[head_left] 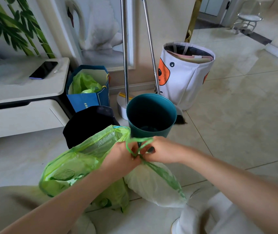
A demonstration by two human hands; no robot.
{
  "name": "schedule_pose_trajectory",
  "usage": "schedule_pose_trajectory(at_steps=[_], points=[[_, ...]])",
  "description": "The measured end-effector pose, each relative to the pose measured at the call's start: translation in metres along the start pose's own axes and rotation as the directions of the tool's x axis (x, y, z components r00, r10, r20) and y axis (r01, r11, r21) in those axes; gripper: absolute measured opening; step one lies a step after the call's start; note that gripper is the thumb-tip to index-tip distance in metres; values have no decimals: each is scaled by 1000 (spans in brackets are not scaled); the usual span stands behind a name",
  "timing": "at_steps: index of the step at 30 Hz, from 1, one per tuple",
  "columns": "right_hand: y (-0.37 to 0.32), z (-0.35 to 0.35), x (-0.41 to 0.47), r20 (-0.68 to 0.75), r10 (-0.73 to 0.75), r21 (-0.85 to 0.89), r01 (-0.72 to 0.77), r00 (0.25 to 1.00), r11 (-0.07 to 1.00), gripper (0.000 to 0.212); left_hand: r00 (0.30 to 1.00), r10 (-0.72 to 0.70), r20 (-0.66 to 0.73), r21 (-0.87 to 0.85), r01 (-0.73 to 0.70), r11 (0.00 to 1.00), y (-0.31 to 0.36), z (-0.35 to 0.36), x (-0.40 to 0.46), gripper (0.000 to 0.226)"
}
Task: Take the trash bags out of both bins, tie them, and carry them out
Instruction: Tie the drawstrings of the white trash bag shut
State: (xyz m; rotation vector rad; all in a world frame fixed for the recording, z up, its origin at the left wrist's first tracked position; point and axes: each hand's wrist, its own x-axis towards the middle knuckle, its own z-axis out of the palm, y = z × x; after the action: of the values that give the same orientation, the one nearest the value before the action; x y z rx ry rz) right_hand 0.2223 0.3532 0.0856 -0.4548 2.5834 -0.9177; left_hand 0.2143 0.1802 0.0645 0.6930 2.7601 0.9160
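Two green trash bags lie on the floor in front of me. The larger trash bag (70, 169) on the left gapes open at its top. The smaller, pale trash bag (153, 184) on the right is gathered at its neck. My left hand (121, 157) and my right hand (160, 151) meet above that neck, both pinching its green drawstring loops (140, 141). Behind my hands stands a teal bin (151, 112) with no bag inside. To its left stands a black bin (87, 124), with its inside hidden.
A blue paper bag (87, 98) holding green plastic stands by a white cabinet (21, 105) with a phone (43, 70) on top. Two metal poles (125, 65) lean on the wall. A white fabric hamper (185, 75) stands right of the teal bin. Tiled floor extends right.
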Motion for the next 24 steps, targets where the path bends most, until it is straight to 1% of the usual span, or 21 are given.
schedule_pose_trajectory(at_steps=[2,3,5,6,8,10,12,16,18,19,22,24], points=[[0,1,1,-3,10,18,-10,1000,1000,9,993,111,-46,53,-108,993,-3,0,-2,10],[2,0,2,2,38,54,-38,999,998,10,977,197,-83,114,-188,976,-5,0,-3,11],[7,-1,2,34,103,183,-107,994,977,17,911,390,-132,259,-348,901,-6,-2,-5,12],[9,-1,2,43,120,233,-127,992,964,18,881,452,-140,305,-396,866,-6,-2,-7,13],[12,0,2,50,143,293,-151,989,944,11,845,516,-143,333,-449,829,-7,-3,-10,14],[12,1,1,94,118,331,-143,989,933,12,840,522,-145,346,-452,822,-9,-2,-11,16],[12,2,1,115,108,327,-140,988,935,13,849,502,-167,339,-429,837,-10,-1,-10,19],[12,-5,1,61,159,281,-170,985,945,8,887,439,-147,240,-398,885,-8,-4,-12,11],[10,-7,0,45,160,252,-167,986,953,13,899,419,-129,200,-390,899,-8,-4,-12,9],[10,-7,0,39,175,261,-179,984,949,15,904,409,-124,180,-385,905,-9,-3,-11,6],[8,-4,0,53,219,345,-224,974,911,25,919,374,-121,113,-362,925,-12,1,-7,12],[6,-1,0,63,227,380,-233,972,895,26,926,359,-120,73,-352,933,-13,2,-6,11]])
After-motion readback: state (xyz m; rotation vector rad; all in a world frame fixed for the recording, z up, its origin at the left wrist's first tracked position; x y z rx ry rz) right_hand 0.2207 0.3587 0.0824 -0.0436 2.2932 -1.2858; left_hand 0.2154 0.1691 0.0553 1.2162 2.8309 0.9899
